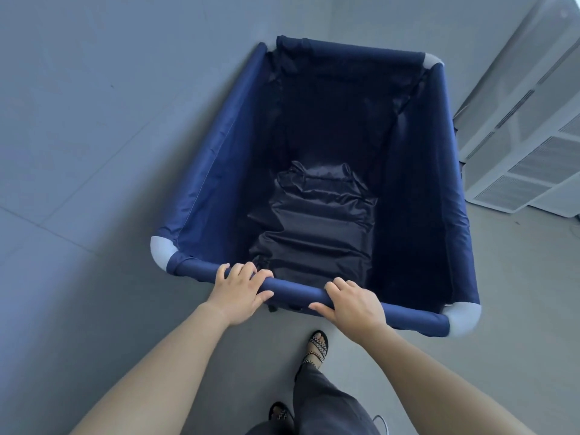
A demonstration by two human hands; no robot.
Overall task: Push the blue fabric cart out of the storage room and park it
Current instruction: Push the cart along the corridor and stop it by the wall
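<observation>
The blue fabric cart [213, 171] stands in front of me on a grey tiled floor, a deep navy bin with padded rim tubes and pale grey corner caps. Inside, dark fabric lies crumpled on the bottom [317, 215]. My left hand [241, 290] is wrapped over the near rim bar toward its left end. My right hand [354, 304] grips the same bar further right. Both arms are stretched forward. A dark wheel shows just under the near bar.
A white unit with louvred vent panels [530, 152] stands close to the cart's right side. Grey tiled floor [78, 136] spreads to the left and ahead. My sandalled feet [317, 346] and dark trousers are right behind the cart.
</observation>
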